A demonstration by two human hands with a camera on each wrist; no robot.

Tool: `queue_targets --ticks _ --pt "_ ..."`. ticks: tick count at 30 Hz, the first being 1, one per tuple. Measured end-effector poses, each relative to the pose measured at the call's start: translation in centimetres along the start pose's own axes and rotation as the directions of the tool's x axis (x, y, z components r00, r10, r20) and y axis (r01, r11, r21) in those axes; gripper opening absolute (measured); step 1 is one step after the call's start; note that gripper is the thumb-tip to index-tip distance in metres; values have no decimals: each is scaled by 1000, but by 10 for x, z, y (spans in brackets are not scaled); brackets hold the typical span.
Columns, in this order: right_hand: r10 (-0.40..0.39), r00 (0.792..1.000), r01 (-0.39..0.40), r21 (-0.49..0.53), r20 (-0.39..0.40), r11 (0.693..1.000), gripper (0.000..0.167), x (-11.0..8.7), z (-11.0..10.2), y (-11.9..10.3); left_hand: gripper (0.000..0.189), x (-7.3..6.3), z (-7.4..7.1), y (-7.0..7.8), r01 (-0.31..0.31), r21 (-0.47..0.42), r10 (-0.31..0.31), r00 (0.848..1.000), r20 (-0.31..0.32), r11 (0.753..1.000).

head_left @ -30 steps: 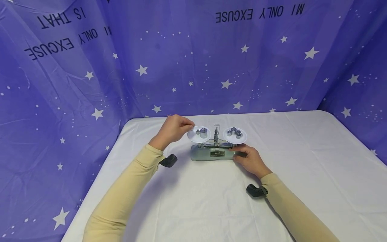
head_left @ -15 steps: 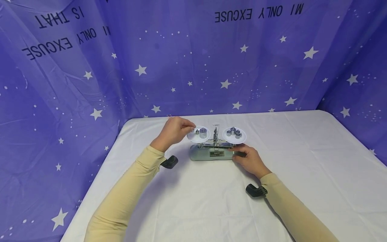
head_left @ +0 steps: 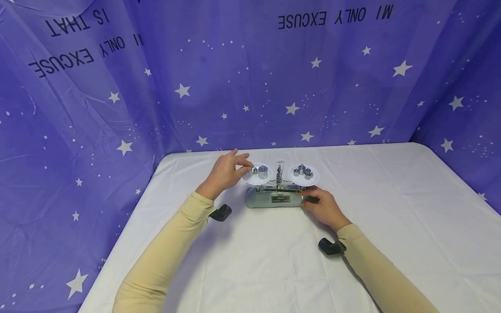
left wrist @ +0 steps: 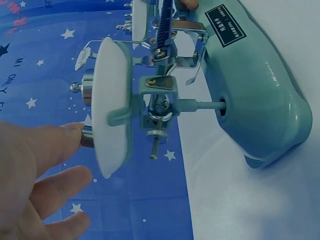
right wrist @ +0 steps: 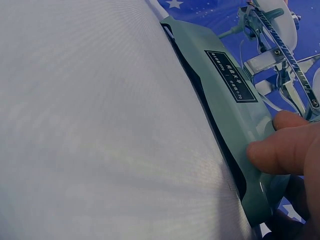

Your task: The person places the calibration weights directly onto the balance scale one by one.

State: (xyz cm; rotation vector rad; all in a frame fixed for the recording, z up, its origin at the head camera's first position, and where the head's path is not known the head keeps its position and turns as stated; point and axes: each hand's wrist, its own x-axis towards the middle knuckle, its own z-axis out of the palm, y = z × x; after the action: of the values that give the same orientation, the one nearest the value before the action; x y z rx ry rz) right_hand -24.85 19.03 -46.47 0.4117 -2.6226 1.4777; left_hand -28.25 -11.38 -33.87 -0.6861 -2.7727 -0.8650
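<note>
A pale green balance scale with two white pans stands toward the back of the table. My left hand is at the left pan, pinching the top of a small metal weight at the pan's outer side; its other fingers are spread. Beside it on this pan are a large weight and a small one. The right pan bears several weights. My right hand grips the right end of the scale's base, thumb on its front.
White cloth covers the table. Purple curtains with stars hang close behind and along both sides. A black wrist mount hangs below my left cuff, and another mount below the right one.
The small weight in my left hand has gone from over the left pan's rim down to its surface. My left hand's other fingers have spread. The right hand stays put.
</note>
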Motion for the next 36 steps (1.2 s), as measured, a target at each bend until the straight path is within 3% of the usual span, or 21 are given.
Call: queue_targets --ticks 18,36 --pt "-1 1000 1 7 -7 1000 31 0 0 0 19 -4 12 -6 -4 7 4 1000 -22 1000" --pt "-7 1000 7 22 8 1000 32 0 -1 -1 22 -3 16 -3 18 -6 -18 1000 3 1000"
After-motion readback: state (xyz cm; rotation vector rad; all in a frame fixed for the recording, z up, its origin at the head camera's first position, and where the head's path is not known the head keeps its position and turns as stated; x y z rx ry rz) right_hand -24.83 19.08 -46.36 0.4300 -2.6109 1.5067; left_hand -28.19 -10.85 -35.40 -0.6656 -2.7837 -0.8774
